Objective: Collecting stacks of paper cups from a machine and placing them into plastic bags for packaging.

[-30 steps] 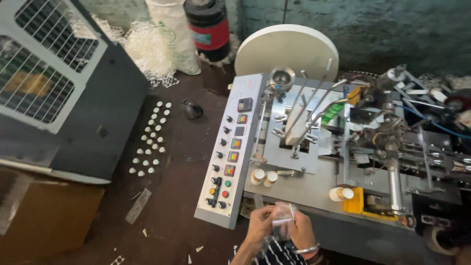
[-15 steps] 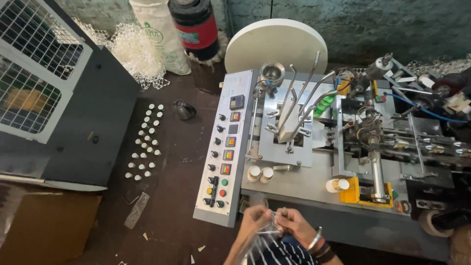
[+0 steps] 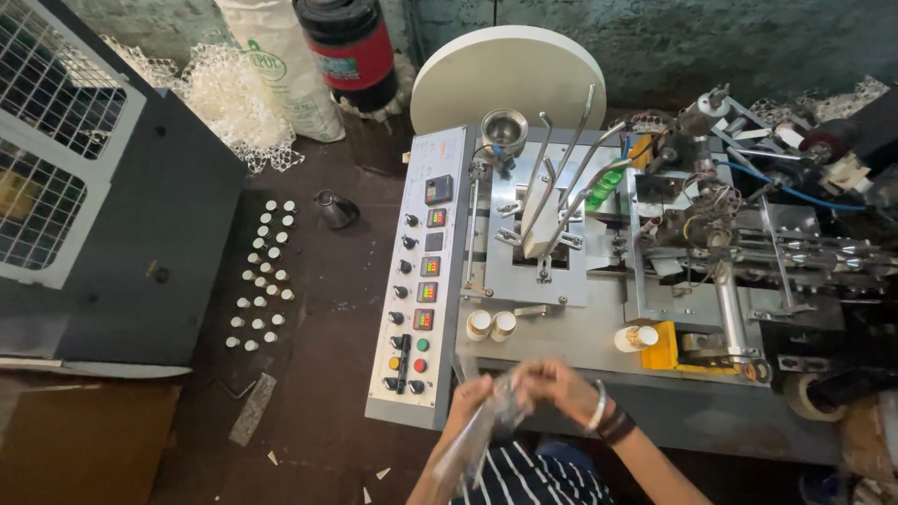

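My left hand (image 3: 470,395) and my right hand (image 3: 552,383) are together at the machine's near edge, both pinching a clear plastic bag (image 3: 482,432) that hangs down between them, blurred by motion. The right wrist wears bangles (image 3: 606,419). Just beyond the hands, two small white paper cups (image 3: 491,324) stand on the grey machine deck (image 3: 561,341), with a third cup (image 3: 636,337) beside a yellow part. The control panel (image 3: 421,281) with knobs and coloured buttons lies to the left of my left hand.
A large white disc (image 3: 510,79) tops the machine. Dense mechanism with wires (image 3: 730,215) fills the right. On the dark floor are rows of small white caps (image 3: 262,276), a metal cup (image 3: 335,209), a black cabinet with mesh (image 3: 84,187), a red-black drum (image 3: 346,47).
The camera view has shifted slightly downward and left. My hands stay together on the plastic bag, which now hangs lower and stretches out toward the left.
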